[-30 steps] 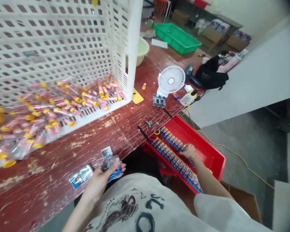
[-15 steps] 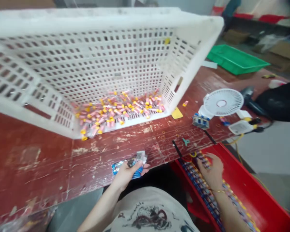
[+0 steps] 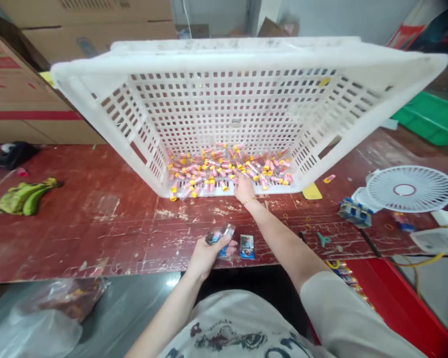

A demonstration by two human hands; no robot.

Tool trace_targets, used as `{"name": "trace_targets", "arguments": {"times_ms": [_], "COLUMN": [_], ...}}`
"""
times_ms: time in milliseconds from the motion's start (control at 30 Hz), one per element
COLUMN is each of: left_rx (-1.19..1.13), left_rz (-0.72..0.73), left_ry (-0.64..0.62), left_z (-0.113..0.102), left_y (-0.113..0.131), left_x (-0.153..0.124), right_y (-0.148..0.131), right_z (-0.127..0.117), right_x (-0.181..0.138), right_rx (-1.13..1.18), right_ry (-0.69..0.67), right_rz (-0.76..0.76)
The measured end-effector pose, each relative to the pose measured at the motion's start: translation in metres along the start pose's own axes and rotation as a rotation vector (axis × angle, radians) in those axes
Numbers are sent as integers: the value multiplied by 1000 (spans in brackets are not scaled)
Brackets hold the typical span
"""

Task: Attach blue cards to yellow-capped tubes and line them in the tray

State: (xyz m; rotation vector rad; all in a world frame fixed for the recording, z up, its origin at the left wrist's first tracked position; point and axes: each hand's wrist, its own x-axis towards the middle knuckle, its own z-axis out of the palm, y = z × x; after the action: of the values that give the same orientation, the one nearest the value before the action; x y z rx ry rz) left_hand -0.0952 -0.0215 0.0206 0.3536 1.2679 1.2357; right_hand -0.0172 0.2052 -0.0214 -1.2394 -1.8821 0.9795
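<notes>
My left hand (image 3: 208, 253) is closed round a small stack of blue printed packets (image 3: 221, 237) at the near edge of the red table (image 3: 97, 219). One more packet (image 3: 247, 246) lies flat just to the right of that hand. My right hand (image 3: 244, 189) reaches forward into the mouth of a big white perforated crate (image 3: 246, 99) lying on its side. It rests on a heap of small pink and yellow wrapped pieces (image 3: 224, 171) inside. Its fingers are buried in the heap, so what they grip is hidden.
A white desk fan (image 3: 408, 189) and a small blue item (image 3: 354, 213) stand at the right. A red bin (image 3: 392, 303) sits below the table edge, a green tray (image 3: 433, 117) far right. Bananas (image 3: 26, 196) lie at the left, cardboard boxes (image 3: 30, 89) behind.
My right hand left the red bin at the right and reached forward into the crate's heap. The view swung left and up. My left hand kept hold of the packets.
</notes>
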Motion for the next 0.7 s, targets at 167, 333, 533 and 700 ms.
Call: {"name": "trace_targets", "arguments": {"times_ms": [167,333,533,700], "left_rx": [-12,-10,30,22], "left_rz": [8,33,86,56], "left_ry": [-25,-47,-90,-84], "left_z": [4,17,23,24], "left_y": [-3,-8,-12,-10], "left_x": [8,16,20,15], "right_y": [-9,-39,-49,-43], "right_z": [-44,-77,-78,-71], "right_x": [-70,-134,-141,-138], "right_rx": [339,733,577,598], "right_ry": [-173,-130,-109,-240], "right_rz": [119,118,-24,48]}}
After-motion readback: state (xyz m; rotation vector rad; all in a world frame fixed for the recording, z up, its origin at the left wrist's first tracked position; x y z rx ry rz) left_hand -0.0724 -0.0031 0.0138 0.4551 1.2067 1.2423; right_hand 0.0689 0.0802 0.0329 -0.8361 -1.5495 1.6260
